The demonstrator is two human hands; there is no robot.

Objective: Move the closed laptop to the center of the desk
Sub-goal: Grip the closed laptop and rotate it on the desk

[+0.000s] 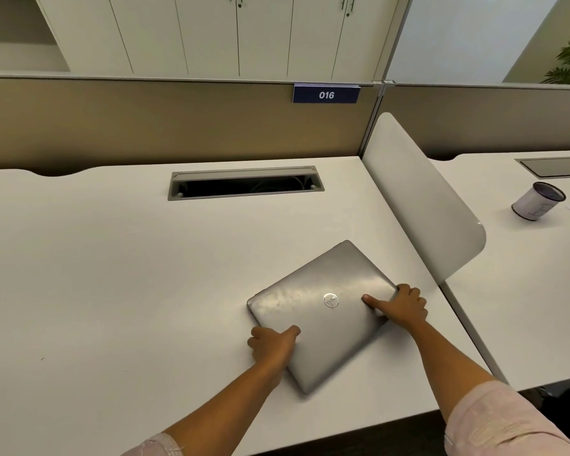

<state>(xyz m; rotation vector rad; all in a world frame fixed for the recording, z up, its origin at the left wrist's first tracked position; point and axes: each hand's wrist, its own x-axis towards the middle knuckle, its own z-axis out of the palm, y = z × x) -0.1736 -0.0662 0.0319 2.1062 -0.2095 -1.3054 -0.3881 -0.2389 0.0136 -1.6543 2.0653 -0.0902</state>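
A closed silver laptop (320, 311) lies skewed on the right part of the white desk (112, 274), close to the white side divider. My left hand (272, 345) grips its near left edge, thumb on the lid. On its right edge sits my right hand (400, 306), thumb pressed on the lid and fingers curled around the side. Whether the laptop touches the desk or is lifted slightly, I cannot tell.
A white curved divider (418, 199) stands at the desk's right side. An open grey cable tray (244, 183) is set into the desk at the back. A brown partition with a blue "016" sign (325, 94) runs behind. A cup (538, 200) stands on the neighbouring desk.
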